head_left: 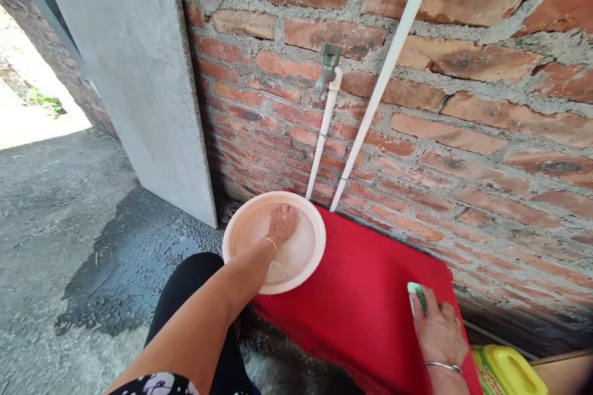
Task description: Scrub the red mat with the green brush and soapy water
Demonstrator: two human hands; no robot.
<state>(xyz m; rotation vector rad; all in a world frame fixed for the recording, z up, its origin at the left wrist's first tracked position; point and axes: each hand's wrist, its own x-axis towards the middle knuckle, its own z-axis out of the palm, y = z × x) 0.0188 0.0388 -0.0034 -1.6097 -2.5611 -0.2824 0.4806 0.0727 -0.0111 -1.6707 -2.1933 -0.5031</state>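
My left hand point(282, 223) reaches down into a round pale pink basin point(239, 213) with cloudy water in it. The fingers point away from me and down, and their tips are hard to make out. On the left wrist is a thin yellow bangle. At the right end of a red-covered bench point(356, 284), my right hand point(440, 327) is closed around a small scrub brush point(420, 297) with a pale back and green bristles. The hand covers most of this brush. A silver bangle circles the right wrist.
A tap point(328, 68) on a white pipe stands before the brick wall point(486, 117), beside a taller slanting pipe point(389, 71). A grey slab point(139, 68) leans at the left above wet concrete floor point(134, 259). A yellow jug point(507, 373) sits at lower right.
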